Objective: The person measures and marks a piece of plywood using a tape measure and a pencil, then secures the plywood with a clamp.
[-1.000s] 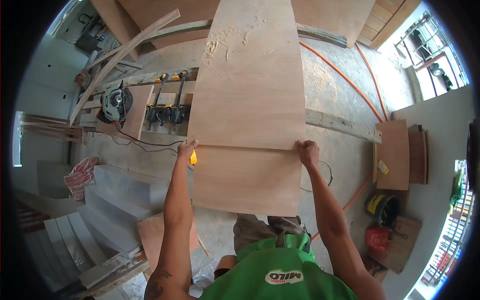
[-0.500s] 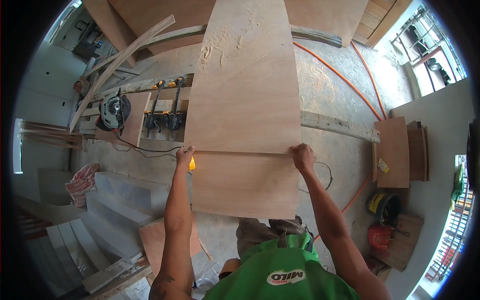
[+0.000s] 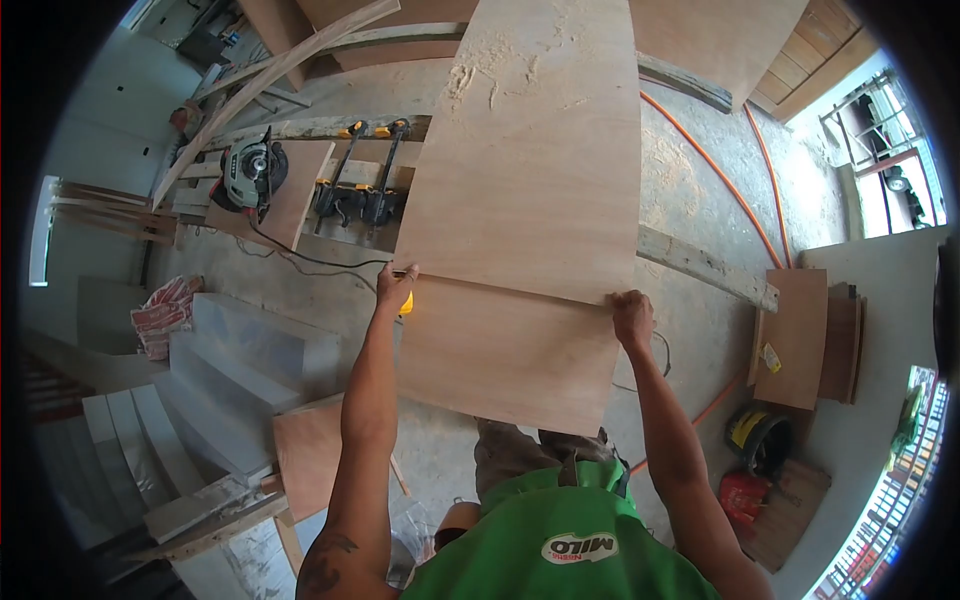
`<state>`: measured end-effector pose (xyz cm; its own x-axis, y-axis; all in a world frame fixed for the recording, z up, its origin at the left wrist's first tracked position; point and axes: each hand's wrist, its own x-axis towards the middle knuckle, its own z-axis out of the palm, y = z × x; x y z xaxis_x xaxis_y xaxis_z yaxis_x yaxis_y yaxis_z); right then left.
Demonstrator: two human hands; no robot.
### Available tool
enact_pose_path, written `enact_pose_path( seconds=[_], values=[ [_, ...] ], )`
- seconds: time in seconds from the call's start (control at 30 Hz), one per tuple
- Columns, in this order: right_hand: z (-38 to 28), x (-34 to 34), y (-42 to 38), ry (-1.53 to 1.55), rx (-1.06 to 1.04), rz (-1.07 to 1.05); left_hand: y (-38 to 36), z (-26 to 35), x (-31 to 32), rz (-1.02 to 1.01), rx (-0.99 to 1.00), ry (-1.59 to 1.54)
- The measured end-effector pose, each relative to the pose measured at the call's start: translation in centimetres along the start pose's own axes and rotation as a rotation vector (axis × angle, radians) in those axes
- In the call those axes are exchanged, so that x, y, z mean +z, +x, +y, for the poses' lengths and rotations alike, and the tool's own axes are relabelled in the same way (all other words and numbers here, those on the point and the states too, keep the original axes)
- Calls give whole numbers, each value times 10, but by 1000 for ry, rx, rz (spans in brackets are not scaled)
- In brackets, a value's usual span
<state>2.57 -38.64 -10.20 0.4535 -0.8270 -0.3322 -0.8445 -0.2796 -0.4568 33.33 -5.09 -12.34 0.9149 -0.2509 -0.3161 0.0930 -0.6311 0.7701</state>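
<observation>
Fingers of my left hand (image 3: 397, 285) are curled in at the near left corner of a broad, light-brown plywood sheet (image 3: 530, 190), pinching its edge with the thumb near the top; the undersides of the fingers are hidden. My right hand (image 3: 632, 318) is bunched almost into a fist, its thumb and forefinger closed on the near right corner. The plywood sheet stretches away from me, its near edge slanting between my two hands, and pale curled wood shavings (image 3: 490, 78) are scattered over its far part. Below that edge, nearer my body, a smooth light-brown lower panel (image 3: 505, 355) shows, partly covered by the plywood sheet. Just beside my left hand is a small yellow object (image 3: 407, 303), partly hidden, too little of it visible to name. To the left, a grey-and-black circular saw (image 3: 250, 172) sits on a reddish-brown board (image 3: 300, 190), and two black-and-yellow bar clamps (image 3: 382, 190) lie between that board and the plywood sheet. On the right, a weathered timber beam (image 3: 705, 265) juts out past the plywood sheet, with a long orange hose (image 3: 712, 165) on the dusty concrete floor (image 3: 690, 330).
</observation>
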Motion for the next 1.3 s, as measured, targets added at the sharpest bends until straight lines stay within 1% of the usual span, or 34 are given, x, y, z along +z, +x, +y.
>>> enact_pose_path(
  seconds=[0.23,0.33,0.4,0.5,0.6,0.7,0.83,0.93,1.0,1.03,1.1,1.17,1.2,1.23,1.27,1.3],
  values=[
    [-4,-3,1,-14,40,-49,5,-7,1,21,0,10],
    [-5,-4,-1,-25,53,-59,6,-2,-2,-38,-53,64],
    [-7,-6,-3,-36,54,-48,3,3,-3,10,-53,183],
    [-5,-5,-2,-42,39,-41,0,4,-2,23,-21,136],
    [1,-2,1,-39,-6,-52,-3,4,0,59,-7,162],
    [-4,-6,-3,-48,11,-26,-3,5,-1,26,-13,116],
    [-1,-4,-3,-48,-21,-13,-3,5,-2,16,-36,112],
    [1,-3,-1,-56,-34,2,0,3,0,38,-62,191],
    [3,-3,0,-64,-37,5,-3,4,1,156,-60,277],
    [4,-4,0,-38,-37,-11,-7,7,1,153,-65,282],
    [5,-4,4,-10,-33,-26,-13,17,1,187,-157,350],
    [9,-1,4,19,-62,11,-23,23,-2,146,-168,382],
    [11,1,3,20,-58,9,-27,19,-3,110,-177,411],
    [12,2,3,39,-97,57,-32,13,-4,109,-176,413],
    [12,3,4,61,-140,109,-41,7,-7,91,-147,449],
    [13,3,5,65,-141,114,-49,1,-10,74,-117,485]
  ],
)
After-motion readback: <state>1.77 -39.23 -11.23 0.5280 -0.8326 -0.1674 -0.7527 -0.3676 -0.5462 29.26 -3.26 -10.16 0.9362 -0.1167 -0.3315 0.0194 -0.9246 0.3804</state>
